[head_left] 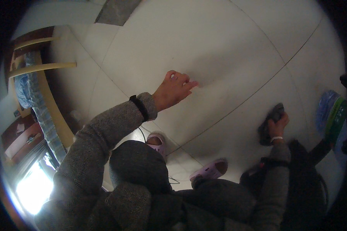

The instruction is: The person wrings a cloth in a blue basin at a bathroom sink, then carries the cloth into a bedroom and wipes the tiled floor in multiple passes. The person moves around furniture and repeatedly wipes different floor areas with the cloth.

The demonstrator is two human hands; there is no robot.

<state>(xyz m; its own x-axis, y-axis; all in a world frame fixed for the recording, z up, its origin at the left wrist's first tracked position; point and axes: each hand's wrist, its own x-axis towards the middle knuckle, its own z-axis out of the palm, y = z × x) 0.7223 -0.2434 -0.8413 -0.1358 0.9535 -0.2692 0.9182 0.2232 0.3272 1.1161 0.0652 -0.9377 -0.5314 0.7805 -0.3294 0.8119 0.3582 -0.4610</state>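
My left hand (pixel 175 89) is stretched out over the pale tiled floor, its fingers loosely bent and apart. I see nothing held in it; pale gaps show between the fingers. To the right, my right hand (pixel 278 126) grips a dark grey, elongated, soft-looking thing (pixel 264 133), low over the floor. The fingers cover part of that thing, and its exact kind cannot be made out. Both sleeves are grey herringbone with a dark strap near the cuff, and a pale band circles the right wrist.
My feet wear pink clogs (pixel 213 169), (pixel 156 143) below my knees. A thin dark cable (pixel 143 133) runs near them. A wooden bed-like frame (pixel 52 104) with bluish bedding stands left. Blue and green packaging (pixel 331 115) sits far right, beside a dark object. A grey slab (pixel 117 11) lies at the top.
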